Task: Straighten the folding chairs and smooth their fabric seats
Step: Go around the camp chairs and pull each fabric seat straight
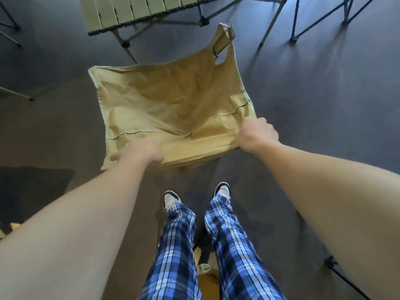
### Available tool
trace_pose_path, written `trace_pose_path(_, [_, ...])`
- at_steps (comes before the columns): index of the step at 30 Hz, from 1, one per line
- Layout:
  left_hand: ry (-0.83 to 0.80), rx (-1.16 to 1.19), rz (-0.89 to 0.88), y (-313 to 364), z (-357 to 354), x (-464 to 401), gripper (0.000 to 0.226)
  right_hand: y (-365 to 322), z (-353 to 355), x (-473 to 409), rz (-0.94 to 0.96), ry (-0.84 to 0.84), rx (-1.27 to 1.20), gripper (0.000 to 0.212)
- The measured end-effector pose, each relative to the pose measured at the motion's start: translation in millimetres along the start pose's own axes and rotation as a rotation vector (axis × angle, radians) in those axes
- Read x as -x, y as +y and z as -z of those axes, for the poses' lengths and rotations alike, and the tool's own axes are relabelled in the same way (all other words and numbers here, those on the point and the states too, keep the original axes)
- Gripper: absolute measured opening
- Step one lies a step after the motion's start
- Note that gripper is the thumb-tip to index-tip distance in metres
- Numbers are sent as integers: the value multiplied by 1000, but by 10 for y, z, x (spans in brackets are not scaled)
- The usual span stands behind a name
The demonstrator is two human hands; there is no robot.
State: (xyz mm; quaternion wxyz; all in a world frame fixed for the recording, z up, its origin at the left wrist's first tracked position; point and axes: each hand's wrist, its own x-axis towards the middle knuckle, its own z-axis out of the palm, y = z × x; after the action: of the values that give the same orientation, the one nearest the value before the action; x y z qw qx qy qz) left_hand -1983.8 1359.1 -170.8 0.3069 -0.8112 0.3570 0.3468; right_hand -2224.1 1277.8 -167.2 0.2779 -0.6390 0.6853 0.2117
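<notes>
Both hands clench the near edge of the tan fabric seat: left hand and right hand at opposite corners. Chair stands just before the slatted table. Cloth judged light, limp, creased; hems offer firmest hold.

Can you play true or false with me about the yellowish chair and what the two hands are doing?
1. Both hands grip the near edge of the fabric seat. True: the left hand and the right hand both hold it.
2. The seat is smooth and flat. False: it sags and is wrinkled.
3. The seat is bright red. False: it is tan.
4. A slatted table stands beyond the chair. True.
5. The person wears plain black trousers. False: the plaid trousers are blue and white.
</notes>
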Motion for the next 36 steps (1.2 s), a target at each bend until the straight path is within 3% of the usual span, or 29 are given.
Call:
trace_pose_path(3, [118,-3,-242,523,165,193,31,147,202,74,8,8,-127,14])
trace_pose_path(8, [82,12,-564,1538,523,635,33,604,661,157,-78,114,-357,20])
trace_pose_path(16, [63,-208,-973,3355,468,2079,26,2536,1244,836,-510,319,-639,25])
trace_pose_path(21, [52,-470,-1236,4293,-312,3507,31,4037,1112,1779,-762,423,-745,32])
trace_pose_path(25, [31,-534,-1384,4876,-1320,4758,35,5369,808,2840,-977,504,-771,27])
trace_pose_path(30, [-35,-703,-1415,5237,-2807,6135,32,6791,95,3941,-1166,527,-856,32])
trace_pose_path(36, [-41,-758,-1394,5505,-3774,6782,34,7595,-438,4303,-1123,458,-994,30])
